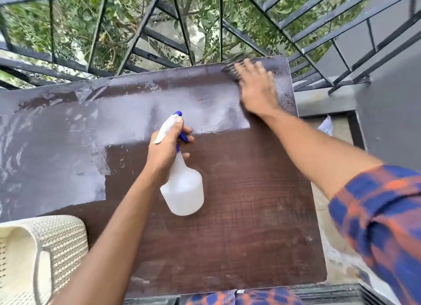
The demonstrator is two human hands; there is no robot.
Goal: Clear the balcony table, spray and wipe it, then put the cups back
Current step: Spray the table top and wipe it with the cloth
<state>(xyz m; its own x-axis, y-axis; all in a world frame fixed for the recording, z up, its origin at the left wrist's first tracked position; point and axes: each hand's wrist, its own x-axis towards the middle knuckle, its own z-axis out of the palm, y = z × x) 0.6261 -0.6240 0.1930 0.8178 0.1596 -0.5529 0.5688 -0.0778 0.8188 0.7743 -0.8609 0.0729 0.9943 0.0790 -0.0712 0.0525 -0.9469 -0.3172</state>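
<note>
The dark brown balcony table [239,213] fills the view, its far half wet and shiny. My left hand [167,145] grips the neck of a white spray bottle [184,191] with a blue trigger and nozzle, held above the middle of the table. My right hand [257,86] lies flat at the far right corner, pressing a dark checked cloth [232,65] that shows, blurred, beyond the fingers. No cups are in view.
A cream woven plastic chair [45,247] stands at the near left edge of the table. Black metal railing [159,43] runs behind the table, with trees beyond. A grey wall [391,122] rises on the right.
</note>
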